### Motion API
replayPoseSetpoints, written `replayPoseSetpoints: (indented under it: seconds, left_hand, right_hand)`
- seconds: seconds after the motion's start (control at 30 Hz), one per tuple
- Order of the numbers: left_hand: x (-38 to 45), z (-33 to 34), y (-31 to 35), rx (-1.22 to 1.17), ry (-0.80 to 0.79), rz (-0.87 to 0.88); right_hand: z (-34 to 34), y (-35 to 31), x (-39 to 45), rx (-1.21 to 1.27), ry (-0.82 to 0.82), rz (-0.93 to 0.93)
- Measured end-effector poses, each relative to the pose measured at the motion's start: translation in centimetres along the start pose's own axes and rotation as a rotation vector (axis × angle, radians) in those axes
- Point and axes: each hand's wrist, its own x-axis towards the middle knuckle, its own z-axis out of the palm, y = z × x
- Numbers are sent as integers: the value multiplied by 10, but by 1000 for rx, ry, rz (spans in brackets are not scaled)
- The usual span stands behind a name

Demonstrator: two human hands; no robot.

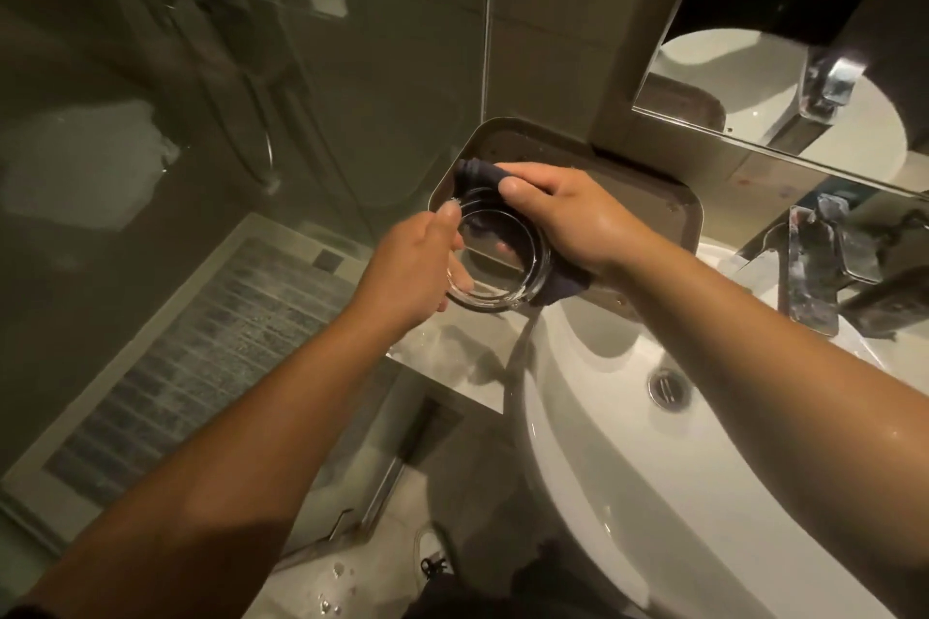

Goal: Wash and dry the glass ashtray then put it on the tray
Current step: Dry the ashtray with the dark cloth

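Observation:
A round clear glass ashtray [523,279] is held in the air over the near left corner of a brown tray [648,201]. My left hand [409,269] grips the ashtray's left rim, thumb on top. My right hand [568,216] presses a dark blue cloth [475,176] against the ashtray's far and right side; a corner of the cloth hangs out below my wrist. The cloth shows through the glass. The tray lies on the counter to the left of the sink.
A white sink basin [603,442] with a metal drain [668,390] lies to the right, a chrome tap [814,266] behind it. A mirror [784,80] hangs above. A glass shower wall [201,116] and wet floor mat [201,357] are at left. The counter is wet.

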Motion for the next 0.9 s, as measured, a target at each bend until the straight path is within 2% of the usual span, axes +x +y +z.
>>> replayPoseSetpoints:
  seconds: [0.1, 0.27, 0.33, 0.4, 0.5, 0.6, 0.7, 0.8, 0.9]
  left_hand:
    - [-3, 9, -2, 40, 154, 32]
    - [-7, 36, -1, -84, 406, -35]
    - [-10, 49, 0, -199, 469, -64]
    - [-13, 55, -5, -282, 447, -107]
    - [-15, 44, -13, -293, 239, -119]
    - [-3, 21, -7, -217, 3, -31]
    - [8, 6, 5, -88, -119, 31]
    - [9, 7, 8, -27, -85, 53]
    - [6, 14, 8, 30, 76, 72]
  right_hand:
    - [13, 8, -9, 46, 193, -5]
    - [59, 25, -29, 252, 631, -48]
    - [65, 26, -30, 274, 680, -64]
    - [59, 27, -29, 282, 616, -71]
    - [33, 26, -26, 223, 467, -51]
    - [2, 13, -14, 48, 245, -28]
    - [-21, -5, -1, -215, -6, -44]
    - [-25, -16, 6, -297, -102, -22]
    - [-15, -13, 5, -212, -17, -42]
